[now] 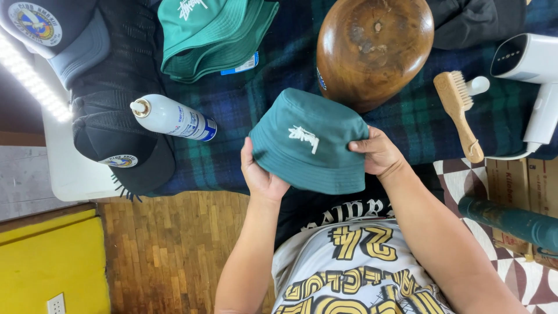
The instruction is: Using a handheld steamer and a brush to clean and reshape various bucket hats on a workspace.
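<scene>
I hold a teal bucket hat (308,142) with a small white embroidered mark in both hands, just above the near edge of a table covered in dark blue and green plaid cloth (244,104). My left hand (261,174) grips its brim on the left side. My right hand (378,152) grips the brim on the right, thumb on top. A rounded wooden head form (372,49) stands right behind the hat.
A second green bucket hat (212,35) lies at the back. A white spray can (171,118) lies beside black caps (119,136) on the left. On the right are a wooden brush (459,113) and a white handheld steamer (532,75). Cardboard boxes (517,180) stand at right.
</scene>
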